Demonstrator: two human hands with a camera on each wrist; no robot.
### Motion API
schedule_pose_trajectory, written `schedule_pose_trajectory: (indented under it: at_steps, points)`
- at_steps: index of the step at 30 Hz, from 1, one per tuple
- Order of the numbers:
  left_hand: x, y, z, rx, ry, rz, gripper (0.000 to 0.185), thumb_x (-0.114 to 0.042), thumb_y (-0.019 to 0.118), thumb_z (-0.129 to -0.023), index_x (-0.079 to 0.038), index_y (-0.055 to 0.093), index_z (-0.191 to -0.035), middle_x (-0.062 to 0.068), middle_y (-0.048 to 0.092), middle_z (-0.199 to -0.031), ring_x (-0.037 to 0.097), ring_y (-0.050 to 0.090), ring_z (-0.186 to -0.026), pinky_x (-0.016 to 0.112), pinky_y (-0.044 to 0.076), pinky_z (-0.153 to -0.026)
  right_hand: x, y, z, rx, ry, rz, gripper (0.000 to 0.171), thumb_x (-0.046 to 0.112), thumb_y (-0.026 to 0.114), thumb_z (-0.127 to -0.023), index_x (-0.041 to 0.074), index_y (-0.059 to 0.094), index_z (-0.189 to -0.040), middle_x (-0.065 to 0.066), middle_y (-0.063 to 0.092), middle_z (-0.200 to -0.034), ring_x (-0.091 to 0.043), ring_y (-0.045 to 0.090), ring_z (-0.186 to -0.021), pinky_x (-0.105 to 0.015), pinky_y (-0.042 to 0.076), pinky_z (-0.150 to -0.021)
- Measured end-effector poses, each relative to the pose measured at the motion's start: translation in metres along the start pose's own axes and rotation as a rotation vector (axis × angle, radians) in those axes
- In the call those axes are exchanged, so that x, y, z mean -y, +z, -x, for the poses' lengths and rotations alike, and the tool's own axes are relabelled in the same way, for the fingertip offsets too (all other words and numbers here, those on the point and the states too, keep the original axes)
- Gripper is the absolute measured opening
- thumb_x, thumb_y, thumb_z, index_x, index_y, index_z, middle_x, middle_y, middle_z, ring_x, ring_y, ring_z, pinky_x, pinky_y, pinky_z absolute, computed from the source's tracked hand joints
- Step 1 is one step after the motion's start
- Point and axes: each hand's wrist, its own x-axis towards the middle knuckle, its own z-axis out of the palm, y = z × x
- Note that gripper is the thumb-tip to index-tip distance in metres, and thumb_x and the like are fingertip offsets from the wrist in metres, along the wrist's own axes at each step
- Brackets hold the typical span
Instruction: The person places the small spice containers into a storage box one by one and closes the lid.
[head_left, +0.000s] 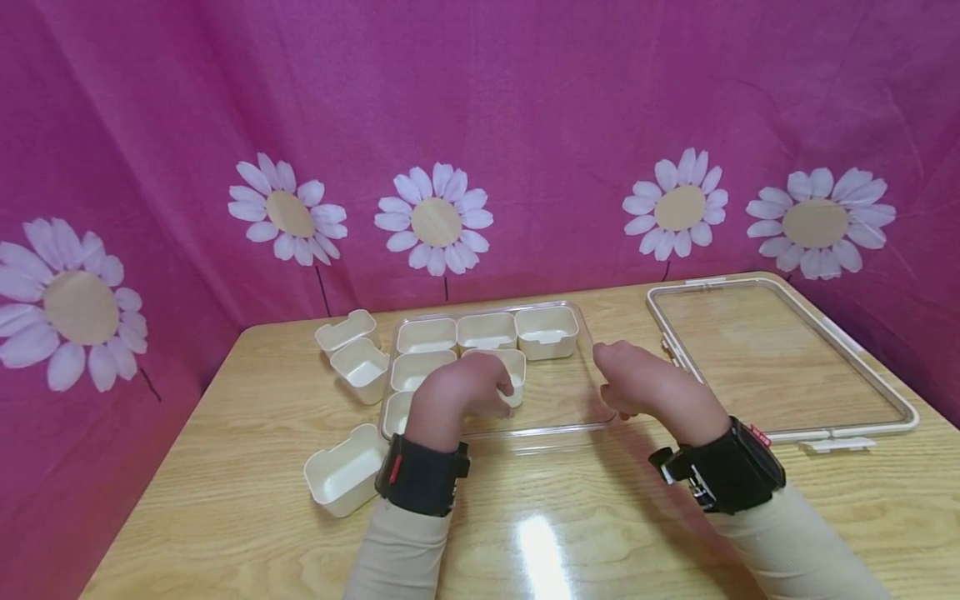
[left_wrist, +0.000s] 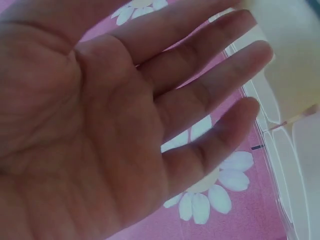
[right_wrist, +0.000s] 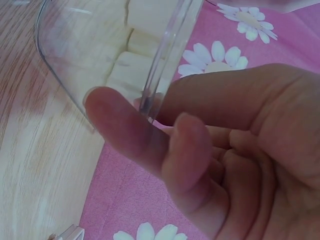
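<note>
The clear tray (head_left: 558, 400) sits in the middle of the wood table (head_left: 600, 517), w/ little cream cups inside it: three in the back row (head_left: 487, 331), more down the left side. The right hand (head_left: 648, 387) holds the tray's right edge; in the right wrist view the thumb (right_wrist: 125, 130) and a finger pinch the clear rim (right_wrist: 160, 75), w/ the other fingers curled in. The left hand (head_left: 461, 396) is over the left-middle part of the tray, at a cream cup (head_left: 504, 367) in the 2nd row. In the left wrist view the fingers (left_wrist: 220, 90) are almost straight and spread a bit, w/ the cup (left_wrist: 287, 60) by the fingertips, but can't tell if the thumb grips it. Both wrists have black bands, and the sleeves are tan. Outside the tray, two more cream cups (head_left: 352, 350) sit just by its back-left corner, and one cup (head_left: 345, 471) sits near the front-left corner, by the left wrist. A clear lid w/ a white frame (head_left: 780, 358) lies flat on the table to the right, apart from the tray. Behind it all hangs a pink cloth (head_left: 525, 108) w/ white daisies.
</note>
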Motion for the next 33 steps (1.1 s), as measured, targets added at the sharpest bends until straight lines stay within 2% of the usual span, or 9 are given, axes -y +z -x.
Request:
schedule_pose_trajectory:
  at_steps: [3, 6, 8, 10, 12, 13, 15, 18, 33]
  points:
    - [0.0009, 0.0005, -0.0016, -0.003, -0.008, 0.003, 0.026, -0.013, 0.076, -0.09, -0.005, 0.076, -0.115, 0.006, 0.07, -0.109, 0.016, 0.053, -0.085, 0.029, 0.048, -0.08, 0.0, -0.0004, 0.0003, -0.004, -0.005, 0.003, 0.008, -0.007, 0.056, -0.087, -0.006, 0.054, -0.094, -0.009, 0.059, -0.071, -0.016, 0.061, -0.054, -0.03, 0.046, -0.058]
    - [0.0023, -0.0001, -0.0031, 0.001, -0.006, 0.004, 0.019, -0.012, 0.073, -0.092, -0.005, 0.077, -0.11, 0.003, 0.063, -0.093, 0.015, 0.047, -0.078, 0.026, 0.043, -0.073, 0.0, -0.0007, 0.0002, -0.007, -0.008, 0.011, 0.007, -0.007, 0.056, -0.086, -0.004, 0.054, -0.092, -0.009, 0.059, -0.069, -0.017, 0.061, -0.053, -0.03, 0.045, -0.057]
    - [0.0031, -0.0005, -0.0042, 0.004, 0.001, 0.002, 0.009, -0.01, 0.071, -0.093, -0.003, 0.074, -0.089, 0.0, 0.052, -0.078, 0.014, 0.041, -0.07, 0.024, 0.036, -0.067, 0.0002, -0.0009, -0.0001, -0.007, -0.006, 0.012, 0.007, -0.007, 0.056, -0.086, -0.003, 0.054, -0.09, -0.009, 0.059, -0.069, -0.017, 0.06, -0.054, -0.03, 0.045, -0.056]
    - [0.0037, -0.0009, -0.0047, 0.0, 0.007, -0.012, 0.026, -0.008, 0.068, -0.093, -0.005, 0.061, -0.067, -0.002, 0.039, -0.067, 0.013, 0.034, -0.064, 0.024, 0.03, -0.062, 0.0004, -0.0009, -0.0003, -0.004, -0.002, 0.012, 0.007, -0.007, 0.056, -0.085, -0.003, 0.053, -0.09, -0.009, 0.059, -0.069, -0.017, 0.06, -0.054, -0.029, 0.045, -0.055]
    - [0.0045, -0.001, -0.0053, -0.01, 0.019, -0.032, 0.042, -0.004, 0.064, -0.092, -0.01, 0.041, -0.057, -0.002, 0.028, -0.062, 0.012, 0.028, -0.06, 0.024, 0.025, -0.059, 0.0005, -0.0009, -0.0006, -0.001, 0.001, 0.007, 0.007, -0.007, 0.055, -0.086, -0.003, 0.053, -0.09, -0.009, 0.059, -0.07, -0.017, 0.06, -0.055, -0.03, 0.045, -0.055]
    - [0.0049, -0.0009, -0.0055, -0.017, 0.023, -0.04, 0.046, -0.002, 0.061, -0.091, -0.012, 0.033, -0.056, -0.003, 0.024, -0.061, 0.012, 0.025, -0.059, 0.024, 0.024, -0.058, 0.0005, -0.001, -0.0007, 0.0, 0.002, 0.006, 0.007, -0.007, 0.055, -0.086, -0.003, 0.053, -0.09, -0.009, 0.059, -0.07, -0.017, 0.06, -0.055, -0.03, 0.045, -0.056]
    - [0.0055, -0.0007, -0.0055, -0.025, 0.018, -0.048, 0.046, 0.001, 0.056, -0.089, -0.014, 0.03, -0.054, -0.003, 0.023, -0.059, 0.012, 0.024, -0.058, 0.024, 0.024, -0.057, 0.0005, -0.001, -0.0008, 0.001, 0.0, 0.006, 0.007, -0.008, 0.055, -0.086, -0.003, 0.053, -0.091, -0.009, 0.059, -0.071, -0.017, 0.061, -0.055, -0.03, 0.045, -0.057]
    - [0.0057, -0.0006, -0.0053, -0.033, 0.007, -0.054, 0.044, 0.003, 0.052, -0.089, -0.015, 0.03, -0.054, -0.003, 0.024, -0.059, 0.012, 0.025, -0.058, 0.024, 0.024, -0.056, 0.0002, -0.0013, -0.0011, -0.001, -0.004, 0.012, 0.007, -0.008, 0.055, -0.086, -0.004, 0.054, -0.091, -0.009, 0.059, -0.07, -0.017, 0.061, -0.054, -0.03, 0.046, -0.058]
    - [0.0054, 0.0015, -0.0064, -0.027, -0.037, -0.071, 0.043, 0.002, 0.052, -0.09, -0.015, 0.033, -0.055, -0.001, 0.027, -0.061, 0.014, 0.028, -0.06, 0.027, 0.025, -0.056, 0.0001, -0.0006, -0.0008, 0.006, 0.001, 0.023, 0.01, -0.008, 0.056, -0.086, -0.008, 0.055, -0.096, -0.009, 0.059, -0.068, -0.017, 0.062, -0.053, -0.031, 0.047, -0.058]
